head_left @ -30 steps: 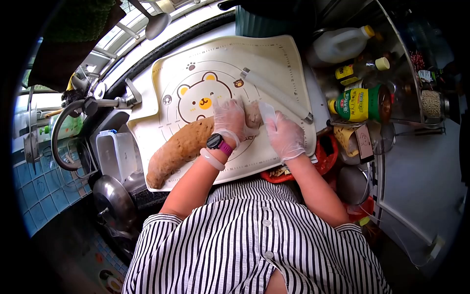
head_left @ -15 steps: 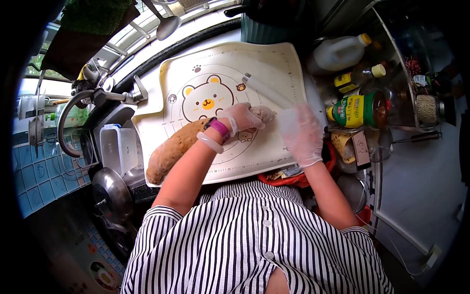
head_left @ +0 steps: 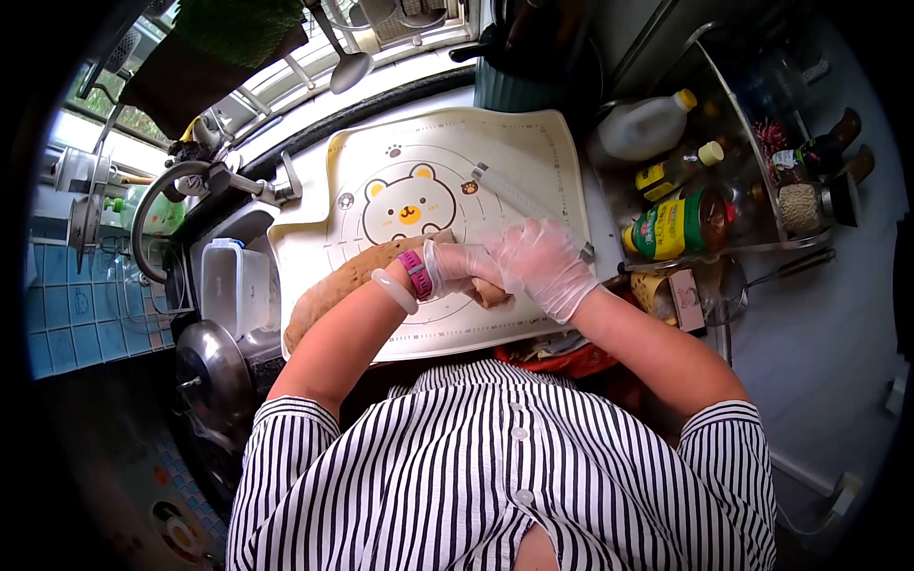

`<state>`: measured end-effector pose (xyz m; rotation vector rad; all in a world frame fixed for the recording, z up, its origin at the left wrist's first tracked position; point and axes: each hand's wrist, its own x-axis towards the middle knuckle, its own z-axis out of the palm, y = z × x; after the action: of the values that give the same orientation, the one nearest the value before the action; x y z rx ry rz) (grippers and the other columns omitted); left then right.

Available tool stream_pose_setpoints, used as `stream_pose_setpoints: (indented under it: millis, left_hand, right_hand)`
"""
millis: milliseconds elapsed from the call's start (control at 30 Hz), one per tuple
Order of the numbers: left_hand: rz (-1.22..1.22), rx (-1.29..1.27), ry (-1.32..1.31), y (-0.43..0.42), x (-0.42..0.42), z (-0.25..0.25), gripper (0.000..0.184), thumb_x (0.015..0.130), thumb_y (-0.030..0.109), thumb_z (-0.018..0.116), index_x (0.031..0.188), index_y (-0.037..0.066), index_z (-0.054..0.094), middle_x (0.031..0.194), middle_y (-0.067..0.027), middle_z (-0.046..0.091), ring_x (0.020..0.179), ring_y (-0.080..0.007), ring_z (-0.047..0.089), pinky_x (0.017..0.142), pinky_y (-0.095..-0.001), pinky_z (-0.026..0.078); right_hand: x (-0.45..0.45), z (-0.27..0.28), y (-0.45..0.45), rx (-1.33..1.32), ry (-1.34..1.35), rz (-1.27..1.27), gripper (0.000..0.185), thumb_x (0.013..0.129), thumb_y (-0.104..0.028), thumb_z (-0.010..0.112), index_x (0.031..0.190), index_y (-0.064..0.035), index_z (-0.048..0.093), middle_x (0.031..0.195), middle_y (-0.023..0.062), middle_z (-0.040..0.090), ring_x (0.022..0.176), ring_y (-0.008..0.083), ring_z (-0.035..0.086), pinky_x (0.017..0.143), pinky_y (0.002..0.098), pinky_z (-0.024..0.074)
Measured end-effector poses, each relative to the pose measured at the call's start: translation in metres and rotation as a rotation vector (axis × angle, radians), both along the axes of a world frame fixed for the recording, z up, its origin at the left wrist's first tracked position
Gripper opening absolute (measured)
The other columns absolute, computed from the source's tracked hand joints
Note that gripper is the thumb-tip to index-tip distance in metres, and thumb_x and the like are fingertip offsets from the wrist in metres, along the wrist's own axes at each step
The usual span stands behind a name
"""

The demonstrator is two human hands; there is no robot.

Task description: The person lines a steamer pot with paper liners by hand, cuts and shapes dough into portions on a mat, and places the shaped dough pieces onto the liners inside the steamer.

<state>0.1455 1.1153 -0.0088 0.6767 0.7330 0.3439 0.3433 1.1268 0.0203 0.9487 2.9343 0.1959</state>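
A long brown log of dough (head_left: 333, 290) lies across the left part of the cream mat (head_left: 533, 138) with a bear print. My left hand (head_left: 462, 262), in a clear glove, is closed on a smaller dough piece (head_left: 490, 293) near the log's right end. Against it, my right hand (head_left: 543, 262), also gloved, is closed with its fingers at the left hand's fingers; what it holds, if anything, is hidden. Behind the right hand, a rolling pin (head_left: 509, 195) lies slanted on the mat.
Bottles (head_left: 676, 228) stand in a rack on the right. A faucet (head_left: 257, 188) and a clear plastic container (head_left: 228, 285) are at the left. A red bag (head_left: 571, 362) sits by the mat's front edge. A ladle (head_left: 350, 68) hangs at the window.
My right hand has moved left to meet my left hand. The white scraper seen earlier in it no longer shows. The small dough piece has come nearer the mat's front edge.
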Motion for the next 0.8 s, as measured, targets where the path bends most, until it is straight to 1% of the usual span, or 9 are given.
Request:
stream_pose_setpoints:
  millis: [67, 100, 167, 433, 533, 600, 633, 700, 800]
  left_hand:
    - [-0.076, -0.021, -0.003, 0.001, -0.001, 0.002, 0.05, 0.08, 0.024, 0.084, 0.121, 0.002, 0.066, 0.115, -0.0128, 0.072, 0.106, -0.024, 0.07, 0.089, -0.0403, 0.056]
    - [-0.154, -0.048, -0.004, 0.001, -0.001, 0.003, 0.05, 0.079, 0.022, 0.085, 0.121, 0.002, 0.066, 0.114, -0.0127, 0.072, 0.104, -0.024, 0.07, 0.089, -0.0398, 0.056]
    - [-0.148, 0.015, 0.07, -0.007, 0.005, 0.004, 0.051, 0.077, 0.022, 0.086, 0.12, 0.002, 0.066, 0.111, -0.012, 0.072, 0.1, -0.0225, 0.071, 0.087, -0.0382, 0.056]
    - [-0.328, 0.193, 0.284, -0.005, 0.014, -0.023, 0.053, 0.069, 0.019, 0.086, 0.116, 0.006, 0.068, 0.094, -0.0044, 0.069, 0.078, -0.0155, 0.066, 0.073, -0.0329, 0.057]
    - [-0.328, 0.233, 0.423, -0.004, 0.018, -0.022, 0.041, 0.067, 0.025, 0.085, 0.1, 0.005, 0.073, 0.086, -0.0039, 0.07, 0.072, -0.0173, 0.066, 0.066, -0.0339, 0.056]
    - [-0.564, 0.479, 0.681, -0.001, 0.024, -0.019, 0.032, 0.067, 0.031, 0.082, 0.081, 0.003, 0.074, 0.076, -0.0086, 0.07, 0.068, -0.02, 0.066, 0.063, -0.0367, 0.053]
    - [-0.563, 0.477, 0.684, -0.003, 0.029, -0.012, 0.032, 0.067, 0.031, 0.082, 0.081, 0.003, 0.074, 0.076, -0.0086, 0.07, 0.068, -0.02, 0.066, 0.063, -0.0367, 0.053]
    - [-0.697, 0.645, 0.994, -0.011, 0.041, 0.015, 0.026, 0.072, 0.028, 0.082, 0.074, 0.003, 0.072, 0.061, -0.0038, 0.067, 0.06, -0.0161, 0.065, 0.06, -0.0314, 0.051]
    - [-0.657, 0.757, 1.144, -0.023, 0.048, 0.04, 0.02, 0.078, 0.024, 0.074, 0.078, 0.005, 0.075, 0.066, -0.0075, 0.072, 0.069, -0.0206, 0.074, 0.065, -0.0343, 0.056]
  right_hand:
    - [-0.004, 0.002, -0.002, 0.204, 0.388, 0.076, 0.032, 0.088, -0.028, 0.066, 0.114, -0.0104, 0.064, 0.095, 0.0116, 0.07, 0.084, 0.0292, 0.069, 0.071, 0.0404, 0.0564]
    - [-0.007, 0.002, -0.005, 0.208, 0.385, 0.081, 0.032, 0.088, -0.028, 0.066, 0.114, -0.0104, 0.064, 0.095, 0.0116, 0.07, 0.084, 0.0292, 0.069, 0.071, 0.0404, 0.0564]
    - [-0.018, 0.017, -0.014, -0.484, -0.066, -0.253, 0.038, 0.087, -0.029, 0.069, 0.122, -0.0159, 0.063, 0.112, 0.0175, 0.07, 0.104, 0.0312, 0.07, 0.086, 0.0422, 0.0565]
    - [-0.021, 0.008, -0.028, -0.37, -0.161, -0.301, 0.032, 0.082, -0.025, 0.072, 0.111, -0.0105, 0.07, 0.097, 0.0123, 0.075, 0.092, 0.0288, 0.075, 0.077, 0.0395, 0.0595]
    - [-0.023, 0.002, -0.029, -0.345, -0.162, -0.344, 0.021, 0.084, -0.024, 0.071, 0.1, -0.011, 0.076, 0.094, 0.0105, 0.077, 0.09, 0.0285, 0.076, 0.076, 0.0385, 0.0596]
    - [-0.023, 0.003, -0.029, -0.365, -0.189, -0.36, 0.018, 0.087, -0.024, 0.069, 0.097, -0.0116, 0.078, 0.096, 0.0098, 0.077, 0.091, 0.0285, 0.076, 0.077, 0.0382, 0.0592]
    - [-0.022, 0.004, -0.029, -0.44, -0.199, -0.373, 0.018, 0.087, -0.024, 0.069, 0.097, -0.012, 0.078, 0.098, 0.0099, 0.077, 0.092, 0.0282, 0.076, 0.078, 0.0383, 0.0592]
    - [-0.021, 0.005, -0.027, -0.515, -0.206, -0.384, 0.018, 0.088, -0.024, 0.068, 0.097, -0.0124, 0.079, 0.1, 0.01, 0.077, 0.094, 0.0279, 0.076, 0.08, 0.0384, 0.0592]
    - [-0.021, 0.007, -0.023, -0.631, -0.243, -0.447, 0.021, 0.087, -0.027, 0.069, 0.099, -0.0121, 0.079, 0.102, 0.013, 0.077, 0.095, 0.0285, 0.076, 0.081, 0.0394, 0.0589]
